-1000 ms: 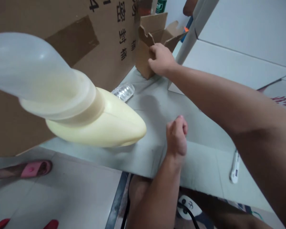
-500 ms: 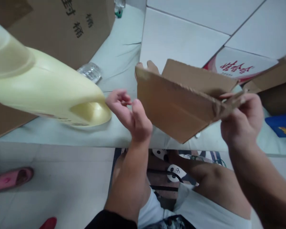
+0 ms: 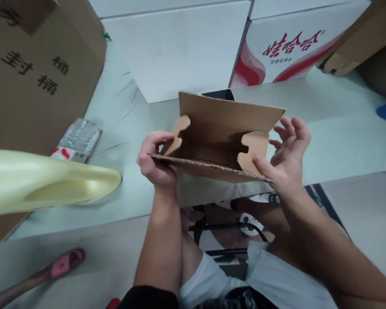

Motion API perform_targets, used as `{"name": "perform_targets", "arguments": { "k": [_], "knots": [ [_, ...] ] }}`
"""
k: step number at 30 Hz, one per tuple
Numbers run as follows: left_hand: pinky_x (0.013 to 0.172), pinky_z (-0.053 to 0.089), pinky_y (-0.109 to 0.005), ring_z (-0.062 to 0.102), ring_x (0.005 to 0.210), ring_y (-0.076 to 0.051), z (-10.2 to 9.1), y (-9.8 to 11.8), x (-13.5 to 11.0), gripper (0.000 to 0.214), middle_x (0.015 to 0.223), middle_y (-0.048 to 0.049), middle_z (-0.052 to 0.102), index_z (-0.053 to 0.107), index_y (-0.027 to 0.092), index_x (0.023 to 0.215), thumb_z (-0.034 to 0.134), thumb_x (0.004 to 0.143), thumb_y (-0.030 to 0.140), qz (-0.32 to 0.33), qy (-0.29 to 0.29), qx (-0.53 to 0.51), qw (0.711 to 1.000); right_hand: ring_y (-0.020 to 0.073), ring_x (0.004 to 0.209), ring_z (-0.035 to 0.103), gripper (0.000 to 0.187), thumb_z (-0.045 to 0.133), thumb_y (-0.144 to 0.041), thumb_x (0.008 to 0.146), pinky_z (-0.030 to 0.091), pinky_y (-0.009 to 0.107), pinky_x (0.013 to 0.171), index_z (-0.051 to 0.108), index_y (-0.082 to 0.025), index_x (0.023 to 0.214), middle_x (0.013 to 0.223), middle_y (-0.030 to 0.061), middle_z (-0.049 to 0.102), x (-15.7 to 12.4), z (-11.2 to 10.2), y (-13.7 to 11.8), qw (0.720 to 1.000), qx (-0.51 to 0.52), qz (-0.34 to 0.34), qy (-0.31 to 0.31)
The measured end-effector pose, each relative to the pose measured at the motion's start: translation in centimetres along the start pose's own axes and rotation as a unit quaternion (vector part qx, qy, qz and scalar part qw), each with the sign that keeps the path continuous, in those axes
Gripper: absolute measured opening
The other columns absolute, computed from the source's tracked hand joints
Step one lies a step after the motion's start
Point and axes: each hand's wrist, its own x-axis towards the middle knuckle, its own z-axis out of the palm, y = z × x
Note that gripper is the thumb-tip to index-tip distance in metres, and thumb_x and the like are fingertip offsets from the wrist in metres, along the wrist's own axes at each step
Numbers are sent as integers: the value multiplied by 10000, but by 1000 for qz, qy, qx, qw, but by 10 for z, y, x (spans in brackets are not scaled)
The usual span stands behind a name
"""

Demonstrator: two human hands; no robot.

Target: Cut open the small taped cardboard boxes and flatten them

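1. Small cardboard box [image 3: 225, 128], open-topped, held above the pale board's [image 3: 341, 141] near edge.
2. Left hand [image 3: 154, 165] clamped on its left end; right hand [image 3: 284, 159] spread, thumb against right flap [image 3: 252, 150].
3. Seemingly mid-fold: side flaps [image 3: 178, 135] need tucking flat.

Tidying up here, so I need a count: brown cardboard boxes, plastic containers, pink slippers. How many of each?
Brown corrugated cardboard boxes: 3 (small open box in left hand, right hand touching it; large black-lettered carton; top-right box)
Plastic containers: 2 (crushed clear bottle, pale yellow jug)
Pink slippers: 1
Total: 6
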Motion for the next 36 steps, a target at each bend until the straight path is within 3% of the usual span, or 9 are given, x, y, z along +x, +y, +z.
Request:
{"name": "perform_targets", "arguments": {
  "k": [3, 6, 12, 16, 21, 26, 29, 32, 36],
  "knots": [
    [834, 525, -431, 626, 837, -262, 13, -5, 3, 676, 811, -93, 641, 669, 234, 761, 274, 892, 766, 86, -12, -3, 996, 353, 1400, 517, 903, 589, -668, 864, 485, 584, 1082, 93, -452, 1587, 1537, 100, 477, 7, -6, 9, 998, 28, 20, -51],
    [836, 538, -425, 642, 837, -254, 33, -9, 3, 615, 809, -83, 641, 633, 236, 757, 287, 901, 723, 94, -16, -5, 995, 335, 1277, 600, 943, 561, -733, 851, 526, 557, 1032, 58, -444, 1594, 1461, 109, 532, 8, -11, 19, 997, 63, 44, -29],
    [877, 554, -385, 645, 762, -193, 58, -13, -1, 391, 707, -18, 590, 555, 232, 781, 443, 936, 573, 117, 9, -8, 993, 319, 1379, 525, 372, 603, -610, 911, 439, 581, 1165, 590, -372, 1197, 1388, 65, 588, -2, -26, 32, 994, 106, 4, -10],
    [875, 572, -373, 661, 769, -173, 57, -19, 4, 316, 780, 8, 617, 562, 232, 919, 634, 868, 535, 150, 18, 63, 987, 334, 1394, 519, 388, 514, -651, 939, 409, 614, 1189, 673, -331, 1088, 1427, 71, 601, -5, -35, 31, 993, 110, 1, -35],
    [1004, 568, -403, 714, 1079, -231, 47, -25, 16, 408, 1120, -66, 723, 673, 211, 1084, 718, 784, 483, 134, -35, 151, 979, 313, 1394, 536, 305, 539, -554, 960, 432, 587, 1183, 709, -338, 1093, 1482, 58, 588, -4, -43, 34, 994, 86, -16, -63],
    [1091, 531, -447, 713, 1143, -261, 35, -26, 19, 247, 1118, -71, 774, 776, 213, 929, 669, 825, 410, 110, -130, 155, 973, 298, 1462, 478, 575, 478, -655, 967, 410, 545, 1204, 478, -362, 1462, 1625, 76, 441, -6, -40, 45, 991, 126, -7, -47],
    [1074, 536, -457, 719, 1111, -266, 31, -30, 21, 218, 1062, -69, 784, 777, 208, 865, 651, 766, 356, 102, -85, 109, 985, 282, 1463, 479, 669, 423, -660, 979, 393, 530, 1217, 306, -335, 1552, 1583, 109, 486, -6, -36, 51, 985, 145, 89, -4],
    [1063, 542, -439, 718, 1087, -254, 27, -36, 28, 204, 1010, -65, 783, 750, 196, 813, 616, 701, 301, 62, 1, 38, 997, 300, 1433, 510, 564, 425, -598, 987, 356, 573, 1229, 406, -295, 1462, 1461, 132, 600, -3, -31, 56, 972, 144, 186, 16],
    [1015, 569, -387, 718, 1073, -223, 18, -45, 41, 230, 1019, -54, 770, 699, 201, 858, 587, 694, 317, -34, 62, -17, 997, 336, 1370, 582, 628, 440, -644, 968, 389, 627, 1185, 412, -266, 1468, 1354, 159, 679, 1, -22, 57, 955, 193, 208, -85]
  ]
}}
